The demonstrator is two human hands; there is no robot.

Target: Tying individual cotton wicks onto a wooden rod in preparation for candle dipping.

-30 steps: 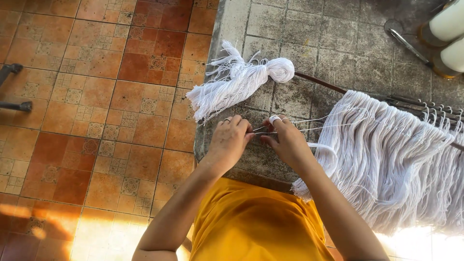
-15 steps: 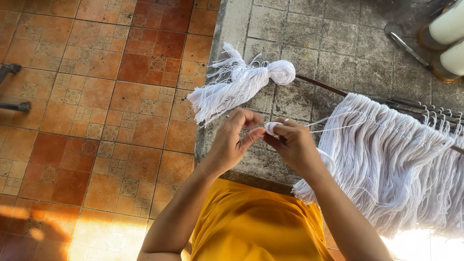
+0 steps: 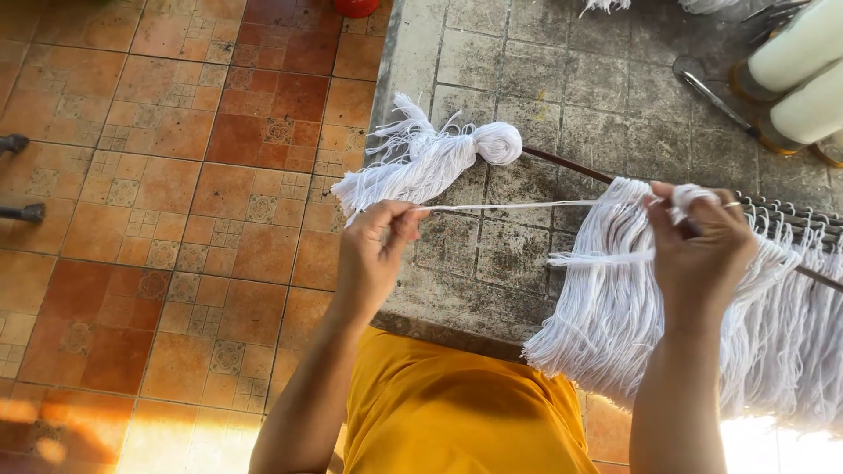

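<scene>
A single white strand (image 3: 536, 207) is drawn taut and nearly level between the two hands, its long axis running left to right across the grey tiled slab (image 3: 500, 263). At its left end it is pinched between thumb and forefinger of the left hand (image 3: 373, 259), fingers pressed together on the cord just above the slab's near edge. At its right end it is gathered into the right hand (image 3: 702, 250), where a small wad of the same yarn is clamped under the curled fingers; how many strands are caught there cannot be told.

Directly under the right hand, a thick fringe of white yarn (image 3: 615, 316) is seen hanging off a dark rod (image 3: 571, 165), which runs on a slant from the knotted yarn bundle (image 3: 435, 158) toward the lower right. The right hand is the nearer one to the rod and fringe; the left hand is held well apart from both, close to the bundle's loose tail.

Open room is found to the left, over the orange floor tiles (image 3: 176, 219), and between the hands along the bare slab. To the far right, two pale cylinders (image 3: 803, 79) and a metal tool (image 3: 716, 98) are kept clear of the strand.
</scene>
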